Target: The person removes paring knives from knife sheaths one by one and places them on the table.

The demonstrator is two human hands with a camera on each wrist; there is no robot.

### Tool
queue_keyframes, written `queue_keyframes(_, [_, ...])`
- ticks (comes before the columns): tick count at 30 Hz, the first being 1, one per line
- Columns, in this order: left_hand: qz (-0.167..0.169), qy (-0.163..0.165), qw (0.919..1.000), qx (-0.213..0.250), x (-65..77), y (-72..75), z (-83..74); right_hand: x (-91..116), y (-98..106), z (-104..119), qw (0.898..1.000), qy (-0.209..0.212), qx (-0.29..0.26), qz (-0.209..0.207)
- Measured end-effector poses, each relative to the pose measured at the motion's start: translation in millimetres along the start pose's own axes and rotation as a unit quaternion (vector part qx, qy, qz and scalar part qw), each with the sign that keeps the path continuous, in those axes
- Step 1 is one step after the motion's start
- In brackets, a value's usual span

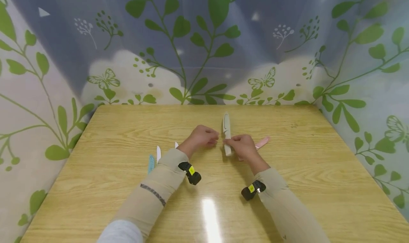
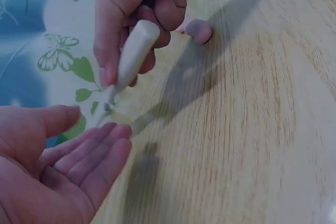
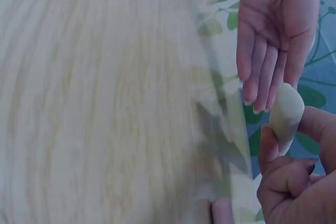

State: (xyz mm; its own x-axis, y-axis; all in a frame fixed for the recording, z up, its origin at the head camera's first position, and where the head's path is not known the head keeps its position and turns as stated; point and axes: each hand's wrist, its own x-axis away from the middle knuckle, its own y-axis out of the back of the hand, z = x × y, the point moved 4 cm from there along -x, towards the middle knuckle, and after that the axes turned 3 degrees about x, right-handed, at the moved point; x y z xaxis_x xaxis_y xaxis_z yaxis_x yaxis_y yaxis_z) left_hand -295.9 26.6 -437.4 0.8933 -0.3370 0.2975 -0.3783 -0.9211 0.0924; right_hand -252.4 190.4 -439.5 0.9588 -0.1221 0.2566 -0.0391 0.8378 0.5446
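My right hand (image 1: 243, 146) holds a cream-white knife (image 1: 226, 124) by its handle between thumb and fingers, above the table. Its far end, which looks like a sheath, points toward the back of the table. Close by on the left is my left hand (image 1: 204, 136), apart from the knife in the head view. In the left wrist view, the left hand (image 2: 79, 166) has its palm up and fingers extended beneath the knife's far end. The right wrist view shows the rounded handle end of the knife (image 3: 286, 114) pinched by the right hand (image 3: 302, 182).
A pink handle or sheath (image 1: 263, 142) lies on the wooden table (image 1: 287, 200), partly behind the right hand. On the left lie a turquoise handle or sheath (image 1: 151, 162), a white blade (image 1: 158, 153) and another white tip (image 1: 176, 144), partly covered by the left arm. Patterned cloth (image 1: 198, 76) borders the table.
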Motion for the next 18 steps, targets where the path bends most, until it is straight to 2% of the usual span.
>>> queue_keyframes(4, [0.007, 0.015, 0.9976, 0.067, -3.0, 1.7, 3.2, 4.6, -3.6, 8.0, 1.0, 0.012, -0.004, 0.011])
queue_keyframes(12, [-0.021, 0.023, 0.9903, 0.136, -7.1, 6.7, 6.6, 11.6, -16.3, 17.7, 0.998, 0.053, 0.001, 0.024])
queue_keyframes(18, [-0.032, 0.033, 0.9825, 0.18, -7.6, 10.3, 6.8, 11.9, -24.5, 15.8, 0.996, 0.069, -0.025, 0.042])
